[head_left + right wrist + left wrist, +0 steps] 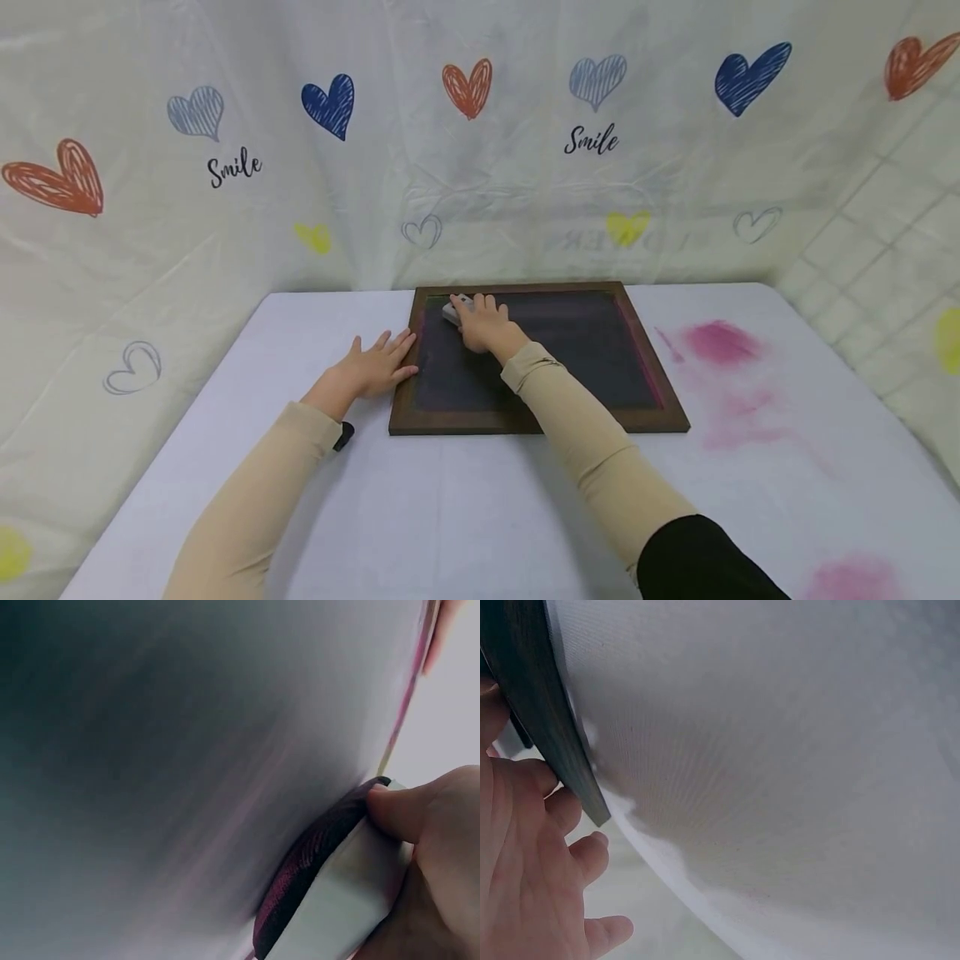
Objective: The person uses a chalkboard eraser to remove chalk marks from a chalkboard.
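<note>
A dark chalkboard (585,350) in a brown wooden frame (540,422) lies flat on the white table (480,508). My right hand (483,323) grips a white eraser (454,310) with a pink-stained felt face (300,877) and presses it on the board's far left corner. In the right wrist view my thumb (409,806) curls over the eraser's (337,900) edge. My left hand (375,367) lies flat with straight fingers on the table, its fingertips against the frame's left edge (551,727). Pink chalk traces run along the board's right side.
Pink chalk smudges (720,343) stain the table right of the board, and another smudge (851,577) sits near the front right corner. A plastic sheet printed with hearts (330,104) and "Smile" hangs behind and at both sides of the table.
</note>
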Action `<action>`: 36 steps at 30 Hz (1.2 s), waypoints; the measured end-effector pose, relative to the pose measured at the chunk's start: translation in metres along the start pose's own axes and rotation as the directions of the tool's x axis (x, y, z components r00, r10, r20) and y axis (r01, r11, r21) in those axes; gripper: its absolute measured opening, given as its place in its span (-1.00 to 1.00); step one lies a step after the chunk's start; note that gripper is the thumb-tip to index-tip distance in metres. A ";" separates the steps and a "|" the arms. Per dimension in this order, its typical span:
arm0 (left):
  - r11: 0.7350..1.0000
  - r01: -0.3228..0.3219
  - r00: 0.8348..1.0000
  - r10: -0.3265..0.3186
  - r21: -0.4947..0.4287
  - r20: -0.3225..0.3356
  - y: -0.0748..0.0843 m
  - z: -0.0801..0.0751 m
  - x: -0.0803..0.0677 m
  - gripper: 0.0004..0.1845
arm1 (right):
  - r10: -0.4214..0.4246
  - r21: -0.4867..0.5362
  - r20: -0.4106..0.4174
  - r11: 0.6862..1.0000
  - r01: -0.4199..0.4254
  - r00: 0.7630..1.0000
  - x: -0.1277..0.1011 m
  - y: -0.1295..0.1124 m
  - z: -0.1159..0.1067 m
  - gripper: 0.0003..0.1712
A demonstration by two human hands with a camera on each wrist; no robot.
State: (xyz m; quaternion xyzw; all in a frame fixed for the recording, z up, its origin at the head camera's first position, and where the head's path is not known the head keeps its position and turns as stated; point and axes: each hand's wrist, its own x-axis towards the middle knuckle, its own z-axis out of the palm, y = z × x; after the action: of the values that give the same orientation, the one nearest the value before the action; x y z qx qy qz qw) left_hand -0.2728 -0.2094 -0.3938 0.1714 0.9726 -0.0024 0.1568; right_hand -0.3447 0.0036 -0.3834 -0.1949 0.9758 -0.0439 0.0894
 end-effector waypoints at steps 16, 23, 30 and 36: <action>1.000 -0.007 1.000 0.007 0.005 0.002 -0.003 -0.002 0.000 -0.21 | 0.078 0.082 0.022 0.993 -0.080 0.997 -0.032 0.108 -0.018 -0.23; 1.000 -0.017 1.000 0.017 -0.024 -0.001 -0.003 0.002 0.000 -0.20 | 0.137 0.085 0.017 0.987 -0.138 0.990 -0.054 0.161 -0.019 -0.24; 1.000 -0.014 1.000 0.014 -0.016 0.002 -0.002 0.004 -0.001 -0.21 | 0.175 0.137 0.006 0.975 -0.174 0.985 -0.067 0.181 -0.019 -0.27; 1.000 -0.020 1.000 0.020 -0.002 -0.021 -0.002 0.004 -0.001 -0.21 | 0.198 0.143 0.004 0.970 -0.196 0.980 -0.064 0.176 -0.021 -0.28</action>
State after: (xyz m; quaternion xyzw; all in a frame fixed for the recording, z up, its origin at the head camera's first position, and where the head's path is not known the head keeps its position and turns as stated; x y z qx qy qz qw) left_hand -0.2717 -0.2118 -0.3971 0.1809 0.9725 0.0021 0.1467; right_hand -0.3559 0.1917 -0.3744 -0.0899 0.9851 -0.1056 0.1019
